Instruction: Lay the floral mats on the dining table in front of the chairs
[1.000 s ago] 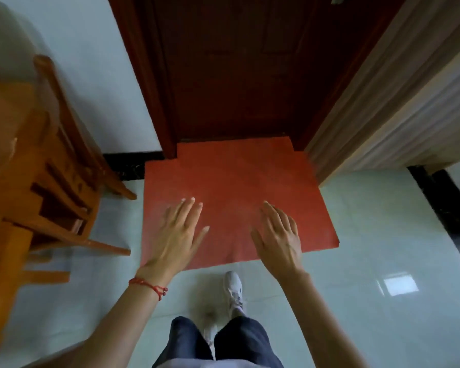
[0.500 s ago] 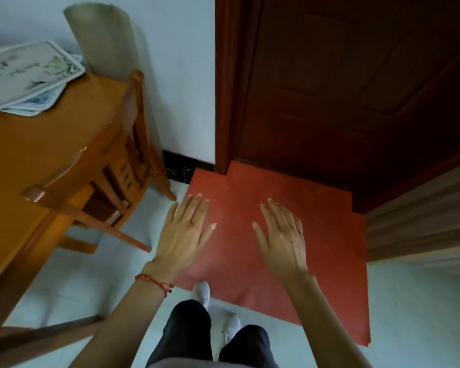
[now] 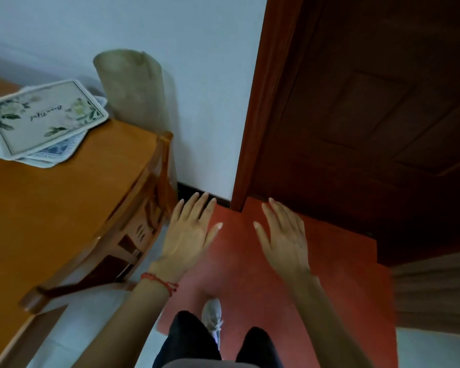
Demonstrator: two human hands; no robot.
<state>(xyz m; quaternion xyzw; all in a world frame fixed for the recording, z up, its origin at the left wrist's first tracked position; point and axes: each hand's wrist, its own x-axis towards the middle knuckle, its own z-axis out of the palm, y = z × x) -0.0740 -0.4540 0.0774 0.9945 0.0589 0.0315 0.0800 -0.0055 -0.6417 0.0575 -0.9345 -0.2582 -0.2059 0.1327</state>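
A stack of floral mats [image 3: 44,120] lies at the far left corner of the orange wooden dining table [image 3: 64,203]; the top mat is white-bordered with green leaves and script. A wooden chair [image 3: 144,221] is pushed in at the table's right edge. My left hand [image 3: 190,232] is held out flat, fingers straight, in the air just right of the chair, holding nothing. My right hand [image 3: 283,235] is likewise spread and empty above the floor. Both hands are well short of the mats.
A rolled pale sheet [image 3: 136,94] leans against the white wall behind the table. A dark wooden door [image 3: 369,115] stands ahead on the right, with a red floor mat [image 3: 276,301] before it. My legs and a white shoe [image 3: 213,320] show below.
The view has swung left and up, bringing the table, chair and mat stack into sight. Both hands stay spread and empty, now nearer the chair.
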